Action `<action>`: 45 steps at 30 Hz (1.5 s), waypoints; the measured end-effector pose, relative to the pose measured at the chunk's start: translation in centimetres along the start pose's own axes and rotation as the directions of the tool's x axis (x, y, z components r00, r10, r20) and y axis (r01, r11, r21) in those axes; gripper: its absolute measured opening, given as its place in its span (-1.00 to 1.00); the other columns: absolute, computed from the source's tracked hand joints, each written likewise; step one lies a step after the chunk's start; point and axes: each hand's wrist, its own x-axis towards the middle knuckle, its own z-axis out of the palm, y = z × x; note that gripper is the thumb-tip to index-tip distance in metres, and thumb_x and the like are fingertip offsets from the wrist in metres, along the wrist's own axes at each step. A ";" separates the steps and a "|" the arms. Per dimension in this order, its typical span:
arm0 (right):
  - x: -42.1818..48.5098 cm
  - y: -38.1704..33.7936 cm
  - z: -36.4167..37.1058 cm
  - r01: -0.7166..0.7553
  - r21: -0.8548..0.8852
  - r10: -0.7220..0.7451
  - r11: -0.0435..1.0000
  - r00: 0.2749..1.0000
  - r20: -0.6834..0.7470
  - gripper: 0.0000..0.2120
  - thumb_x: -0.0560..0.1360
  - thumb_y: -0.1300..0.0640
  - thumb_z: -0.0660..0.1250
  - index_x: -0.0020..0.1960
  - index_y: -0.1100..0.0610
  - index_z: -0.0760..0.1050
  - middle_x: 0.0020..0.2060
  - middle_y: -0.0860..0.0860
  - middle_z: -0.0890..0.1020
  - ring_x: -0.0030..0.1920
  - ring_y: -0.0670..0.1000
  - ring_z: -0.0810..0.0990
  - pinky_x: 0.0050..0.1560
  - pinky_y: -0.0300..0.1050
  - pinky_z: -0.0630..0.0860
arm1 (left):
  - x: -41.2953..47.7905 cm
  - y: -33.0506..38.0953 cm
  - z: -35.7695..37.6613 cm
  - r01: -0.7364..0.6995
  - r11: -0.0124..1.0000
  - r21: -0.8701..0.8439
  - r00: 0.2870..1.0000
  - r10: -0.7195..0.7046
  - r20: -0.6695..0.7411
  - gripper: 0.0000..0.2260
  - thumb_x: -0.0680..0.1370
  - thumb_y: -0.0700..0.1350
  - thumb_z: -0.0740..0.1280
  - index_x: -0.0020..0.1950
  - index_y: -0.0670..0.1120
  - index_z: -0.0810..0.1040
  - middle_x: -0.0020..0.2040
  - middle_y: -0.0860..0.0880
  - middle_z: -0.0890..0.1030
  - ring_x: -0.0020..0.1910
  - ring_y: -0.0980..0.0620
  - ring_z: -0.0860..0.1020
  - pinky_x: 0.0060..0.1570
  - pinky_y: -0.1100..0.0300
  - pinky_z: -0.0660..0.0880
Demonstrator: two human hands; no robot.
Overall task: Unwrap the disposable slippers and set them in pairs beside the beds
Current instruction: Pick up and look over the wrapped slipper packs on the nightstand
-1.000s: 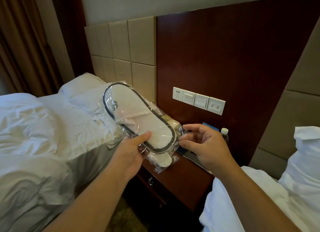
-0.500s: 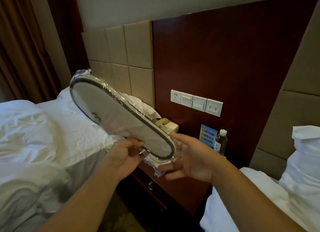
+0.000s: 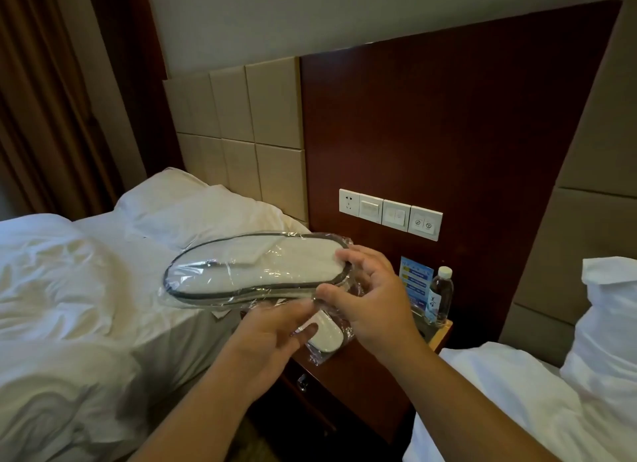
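Note:
A pair of white slippers with dark trim, sealed in clear plastic [image 3: 262, 272], hangs level above the gap between the left bed and the nightstand. My right hand [image 3: 375, 299] pinches the pack's right end between thumb and fingers. My left hand [image 3: 269, 334] is just below it, blurred, its fingers stretched out against the plastic at the lower edge. A second wrapped slipper pack [image 3: 325, 337] lies on the nightstand [image 3: 362, 375], partly hidden by my hands.
The left bed [image 3: 86, 289] has rumpled white bedding, and the right bed [image 3: 499, 392] shows a pillow. A water bottle [image 3: 441, 296] and a blue card [image 3: 415, 282] stand at the back of the nightstand. Wall switches [image 3: 389, 213] sit above it.
The pack has swung down from a steep tilt to nearly level. My right hand moved from under the pack to pinch its end. My left hand let go and dropped below.

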 end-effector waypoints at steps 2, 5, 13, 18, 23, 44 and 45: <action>-0.4 -0.1 0.3 0.100 -0.127 -0.095 0.987 0.994 0.045 -0.47 0.31 0.01 0.59 0.14 -0.37 0.45 0.20 -0.48 0.34 0.24 -0.39 0.36 0.13 -0.39 0.52 | -0.1 0.1 0.3 -0.015 0.966 -0.257 0.999 0.006 -0.035 -0.70 0.43 -0.06 0.48 0.12 -0.11 0.69 0.08 -0.15 0.72 -0.01 -0.08 0.71 -0.11 0.04 0.65; -0.8 0.2 0.9 0.131 -0.113 -0.119 0.985 0.987 0.109 -0.30 0.31 0.05 0.58 0.29 -0.40 0.35 0.27 -0.40 0.40 0.27 -0.24 0.45 0.17 -0.18 0.56 | 0.2 0.1 0.6 -0.058 0.931 -0.361 0.985 -0.005 -0.171 -0.66 0.40 -0.08 0.50 0.13 -0.16 0.66 0.02 -0.15 0.73 -0.10 -0.09 0.71 -0.15 0.07 0.67; -0.2 0.2 0.1 0.158 -0.174 -0.164 0.972 0.986 -0.023 -0.66 0.39 0.01 0.52 0.11 -0.21 0.54 0.04 -0.28 0.56 0.03 -0.23 0.61 -0.12 -0.36 0.58 | 0.2 1.1 -0.6 -0.081 0.910 -0.407 0.981 0.001 -0.192 -0.76 0.38 -0.19 0.48 0.03 -0.19 0.66 0.01 -0.15 0.73 -0.07 -0.07 0.73 -0.18 0.09 0.67; -0.1 -0.5 0.1 0.307 -0.390 -0.322 0.868 0.946 0.028 -0.92 0.43 -0.01 0.46 -0.11 -0.03 0.65 -0.25 -0.23 0.58 -0.15 -0.17 0.57 -0.21 -0.38 0.51 | 0.4 1.2 -0.9 -0.104 0.910 -0.402 0.984 0.034 -0.176 -0.83 0.40 -0.19 0.48 -0.04 -0.22 0.67 -0.06 -0.16 0.73 -0.14 -0.06 0.73 -0.16 0.10 0.67; -0.3 -0.6 -0.3 0.055 -0.122 -0.052 0.991 0.998 0.029 -0.78 0.39 0.10 0.54 -0.09 -0.20 0.62 -0.23 -0.17 0.63 -0.21 -0.18 0.60 -0.24 -0.37 0.54 | 0.2 1.1 -1.6 -0.105 0.916 -0.388 0.985 0.043 -0.166 -0.92 0.41 -0.21 0.47 -0.17 -0.19 0.75 -0.02 -0.18 0.73 -0.10 -0.06 0.72 -0.05 0.05 0.67; -0.5 -1.0 -0.7 -0.218 0.100 0.218 0.971 0.976 0.008 -0.86 0.44 0.16 0.49 -0.18 -0.08 0.62 -0.26 0.04 0.64 -0.23 0.03 0.60 -0.22 -0.09 0.64 | 0.0 1.1 -1.6 -0.109 0.935 -0.338 0.975 0.035 -0.218 -0.93 0.39 -0.16 0.47 -0.21 -0.14 0.74 -0.14 -0.11 0.74 -0.22 -0.03 0.73 -0.17 0.06 0.69; -0.5 -1.0 -0.8 -0.222 0.088 0.219 0.971 0.975 0.044 -0.85 0.44 0.15 0.48 -0.15 -0.10 0.62 -0.25 0.04 0.60 -0.20 0.06 0.59 -0.18 -0.03 0.64 | 0.0 1.2 -1.6 -0.114 0.938 -0.326 0.976 0.044 -0.213 -0.92 0.39 -0.16 0.46 -0.25 -0.13 0.75 -0.15 -0.11 0.74 -0.22 -0.02 0.72 -0.15 0.06 0.69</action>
